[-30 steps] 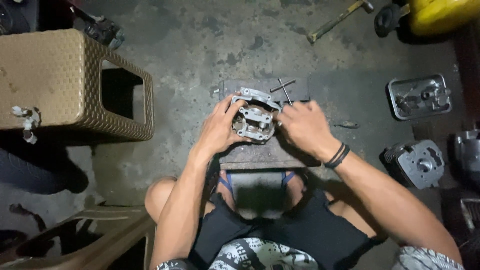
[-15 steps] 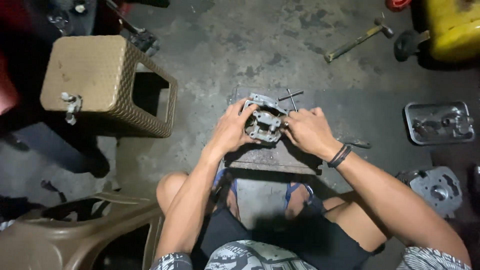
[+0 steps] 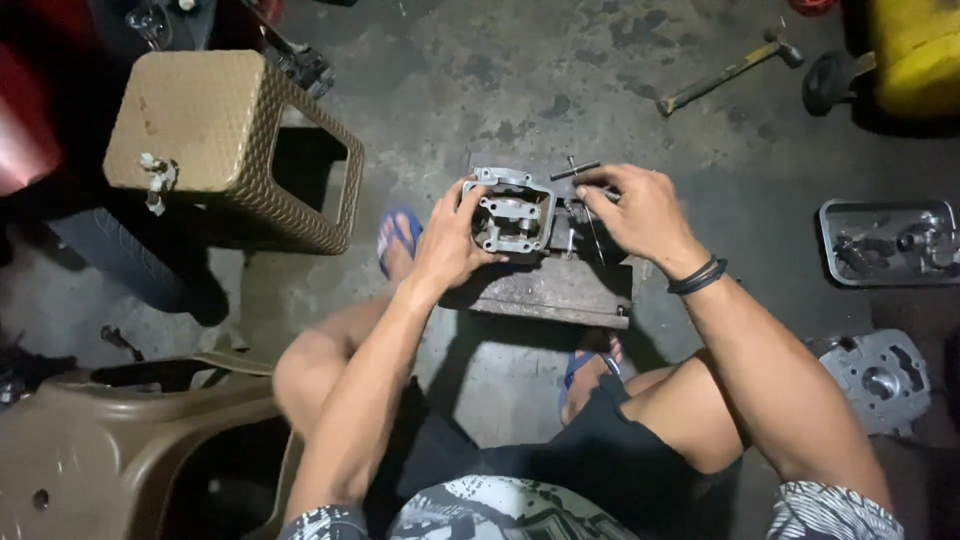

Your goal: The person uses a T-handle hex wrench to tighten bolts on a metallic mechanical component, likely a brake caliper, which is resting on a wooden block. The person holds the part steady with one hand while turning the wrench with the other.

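Hands (image 3: pixel 455 235) grip engine casing (image 3: pixel 512 213) atop block (image 3: pixel 555 290); open floor (image 3: pixel 500 70) beyond.

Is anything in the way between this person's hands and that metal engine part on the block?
Nothing visible. The left hand already grips the engine part by its side, and the right hand rests at its other side, fingers on a T-shaped tool.

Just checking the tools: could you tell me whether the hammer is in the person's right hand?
No, the hammer lies on the floor away from the right hand, which rests at the metal engine part.
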